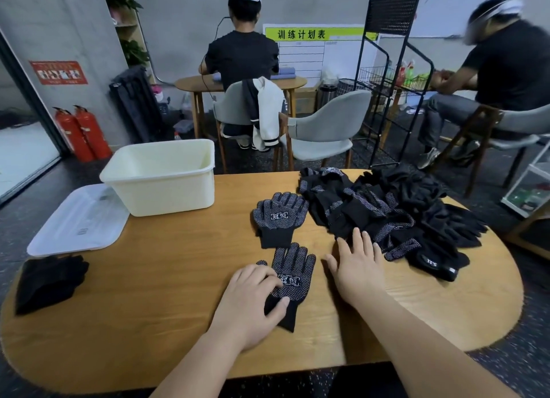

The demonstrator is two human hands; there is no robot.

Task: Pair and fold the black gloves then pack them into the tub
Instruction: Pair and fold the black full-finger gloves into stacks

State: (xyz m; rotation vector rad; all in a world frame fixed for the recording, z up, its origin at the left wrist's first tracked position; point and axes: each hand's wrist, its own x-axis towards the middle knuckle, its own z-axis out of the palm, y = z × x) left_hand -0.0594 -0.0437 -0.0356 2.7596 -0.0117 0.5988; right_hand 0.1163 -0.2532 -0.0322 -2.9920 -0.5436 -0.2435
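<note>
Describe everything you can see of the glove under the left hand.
The near glove is black knit, with white grip dots and a white boxed two-character logo facing up, and a plain cuff. It lies flat on the wooden table, fingers pointing away, cuff toward the person. The left hand rests on its thumb side, thumb near the cuff. Its fingertips nearly meet the cuff of a matching glove.

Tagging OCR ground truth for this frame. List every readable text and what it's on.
"训练计划表": green banner on the whiteboard.
"冠恒": white box on the near glove.
"冠恒": same box on the far glove.
"ITS", roughly: glove cuff at the right.
Red poster on the wall: too small to read.
Print on the lid: too small to read.
</note>
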